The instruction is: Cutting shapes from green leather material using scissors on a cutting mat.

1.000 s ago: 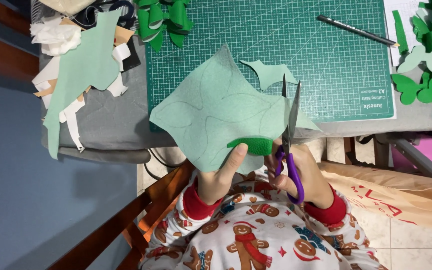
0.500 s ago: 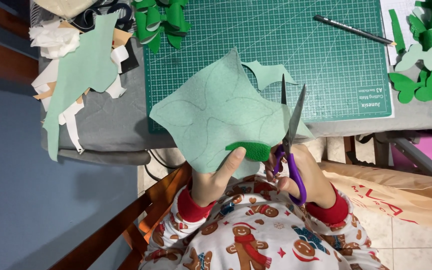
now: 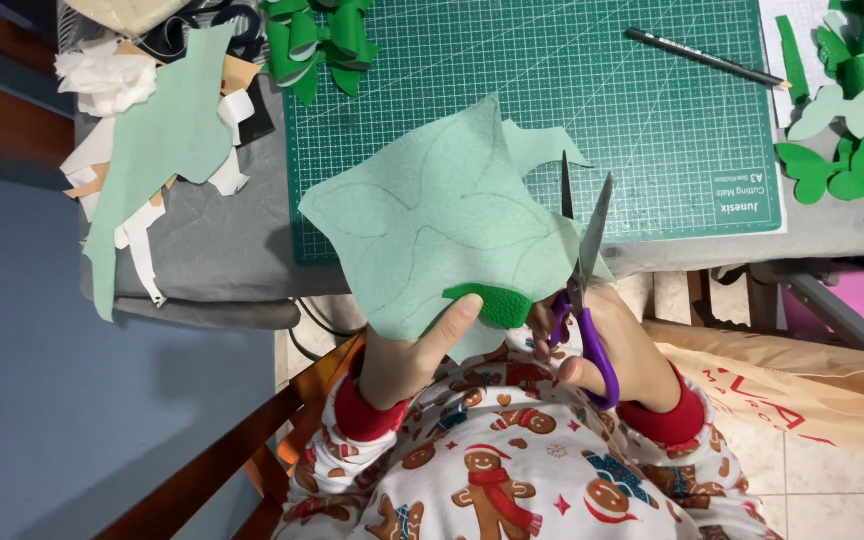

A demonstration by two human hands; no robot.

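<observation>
While the pale green felt strip [image 3: 147,170] and white scraps [image 3: 107,80] sit piled at the far left of the grey table [image 3: 222,250], no hand is near them. Dark green felt bows [image 3: 317,40] lie at the top-left corner of the green cutting mat [image 3: 652,130].

Left hand [image 3: 407,355]: fingers closed in a pinch on the lower edge of the light green felt sheet [image 3: 432,215], thumb on top, held in the air over the table's near edge. Pencilled leaf outlines show on the sheet. A dark green textured piece [image 3: 492,300] sits at the sheet's lower right edge, just beside the thumb.

Right hand [image 3: 607,355]: fingers through the handles of the purple-handled scissors [image 3: 582,270], blades parted in a narrow V at the sheet's right edge.

Progress, as I judge it: most of the outline looks uncut and the sheet is largely whole, so the bulk of the cutting is left. Finished butterfly-like green cutouts [image 3: 852,170] lie at the far right; a pencil [image 3: 702,57] rests on the mat's upper right.

Versus half a second ago: blades opened a bit wider, sheet turned slightly, grip otherwise the same.
</observation>
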